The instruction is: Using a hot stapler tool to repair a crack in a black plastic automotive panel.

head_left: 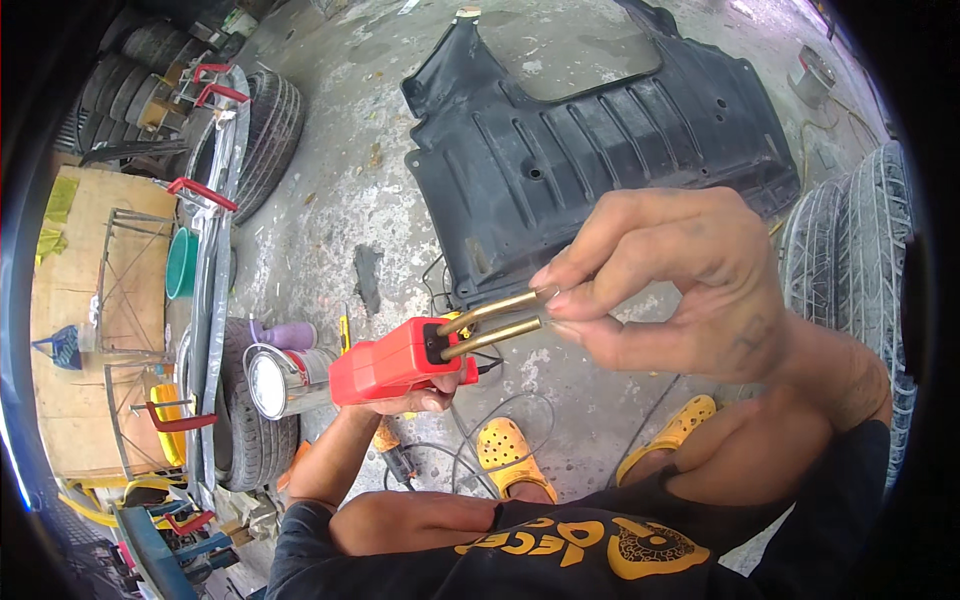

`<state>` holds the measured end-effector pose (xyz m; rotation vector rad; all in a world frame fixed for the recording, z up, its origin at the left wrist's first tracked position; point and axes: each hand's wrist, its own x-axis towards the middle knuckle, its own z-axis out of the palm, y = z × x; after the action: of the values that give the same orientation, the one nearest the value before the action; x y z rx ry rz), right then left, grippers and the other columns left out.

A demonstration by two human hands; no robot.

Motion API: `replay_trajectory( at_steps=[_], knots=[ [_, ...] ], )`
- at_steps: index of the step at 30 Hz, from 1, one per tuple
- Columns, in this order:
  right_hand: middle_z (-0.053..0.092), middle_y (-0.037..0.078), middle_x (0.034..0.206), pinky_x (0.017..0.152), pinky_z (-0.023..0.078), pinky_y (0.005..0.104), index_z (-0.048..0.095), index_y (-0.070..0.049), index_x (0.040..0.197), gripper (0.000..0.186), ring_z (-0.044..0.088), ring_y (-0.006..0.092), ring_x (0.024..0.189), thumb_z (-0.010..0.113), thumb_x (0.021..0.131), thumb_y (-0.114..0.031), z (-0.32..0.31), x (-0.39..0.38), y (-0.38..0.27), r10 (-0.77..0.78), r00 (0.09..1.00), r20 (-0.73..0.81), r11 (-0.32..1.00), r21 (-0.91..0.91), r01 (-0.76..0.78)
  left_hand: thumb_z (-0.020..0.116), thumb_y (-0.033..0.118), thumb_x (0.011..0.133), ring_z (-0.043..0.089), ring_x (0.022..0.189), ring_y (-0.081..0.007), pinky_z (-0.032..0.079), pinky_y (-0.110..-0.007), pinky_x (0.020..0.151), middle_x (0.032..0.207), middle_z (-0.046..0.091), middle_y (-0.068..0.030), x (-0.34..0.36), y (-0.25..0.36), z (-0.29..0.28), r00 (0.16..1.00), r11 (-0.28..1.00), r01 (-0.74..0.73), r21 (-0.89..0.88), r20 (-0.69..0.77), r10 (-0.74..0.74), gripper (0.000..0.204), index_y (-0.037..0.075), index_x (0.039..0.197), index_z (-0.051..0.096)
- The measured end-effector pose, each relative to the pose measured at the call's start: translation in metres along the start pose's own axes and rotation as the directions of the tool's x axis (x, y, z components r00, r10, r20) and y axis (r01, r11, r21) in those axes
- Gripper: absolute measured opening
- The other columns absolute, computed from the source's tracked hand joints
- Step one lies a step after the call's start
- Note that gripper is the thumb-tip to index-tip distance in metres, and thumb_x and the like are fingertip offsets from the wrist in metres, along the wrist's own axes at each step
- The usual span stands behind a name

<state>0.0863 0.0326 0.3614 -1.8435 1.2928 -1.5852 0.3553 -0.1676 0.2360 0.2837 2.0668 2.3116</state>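
My left hand [408, 402] grips a red hot stapler [380, 364] from below, its fingers partly hidden by the body. Two brass prongs [492, 340] stick out of the tool toward the right. At their tips, my right hand [690, 285] pinches a small thin wire staple [550, 291] between thumb and fingers. The staple is tiny and partly covered, so how far it sits in the prongs is hard to tell. Beyond my hands a black ribbed plastic undertray [600, 150] lies on the floor.
A paint can [280, 382], a purple bottle [287, 335] and a tyre [262, 440] stand at left beside a long metal bar with red clamps [203, 193]. More tyres [850, 230] stand at right. Cables and an orange-black tool [397, 458] lie near my yellow clogs [510, 452].
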Motion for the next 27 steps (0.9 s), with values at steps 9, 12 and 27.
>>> replay_trajectory(
  at_steps=[9, 12, 27],
  knots=[
    [0.074, 0.01, 0.091, 0.076, 0.06, 0.0279, 0.075, -0.003, 0.087, 0.02, 0.076, 0.0212, 0.089, 0.08, 0.072, 0.01, 0.002, -0.002, 0.003, 0.033, 0.999, -0.036, 0.999, -0.033, -0.034, 0.08, 0.018, 0.086, 0.059, 0.061, -0.0198, 0.047, -0.039, 0.067, 0.064, 0.06, -0.0017, 0.002, -0.001, 0.005, 0.98, 0.993, 0.008, 0.118, -0.196, 0.015, 0.022, 0.009, 0.077, 0.062],
    [0.074, 0.012, 0.098, 0.081, 0.06, 0.0288, 0.073, -0.001, 0.091, 0.021, 0.075, 0.0204, 0.094, 0.078, 0.075, 0.011, -0.001, -0.002, 0.005, 0.088, 0.996, 0.005, 0.996, 0.033, -0.089, 0.083, 0.013, 0.085, 0.063, 0.085, -0.0127, 0.052, -0.031, 0.078, 0.093, 0.065, 0.0007, -0.007, -0.006, -0.022, 0.973, 0.814, -0.23, 0.534, 0.115, 0.2, 0.057, 0.005, 0.133, 0.053],
    [0.065, 0.007, 0.115, 0.088, 0.056, 0.033, 0.063, -0.001, 0.114, 0.038, 0.064, 0.0183, 0.103, 0.079, 0.081, -0.011, -0.025, -0.027, 0.07, 0.551, 0.833, 0.053, 0.832, -0.115, -0.543, 0.076, 0.027, 0.09, 0.069, 0.095, -0.02, 0.054, -0.035, 0.083, 0.105, 0.071, -0.0089, -0.037, -0.039, -0.056, 0.951, 0.783, 0.265, 0.563, -0.289, -0.115, 0.037, 0.004, 0.119, 0.067]
  ],
)
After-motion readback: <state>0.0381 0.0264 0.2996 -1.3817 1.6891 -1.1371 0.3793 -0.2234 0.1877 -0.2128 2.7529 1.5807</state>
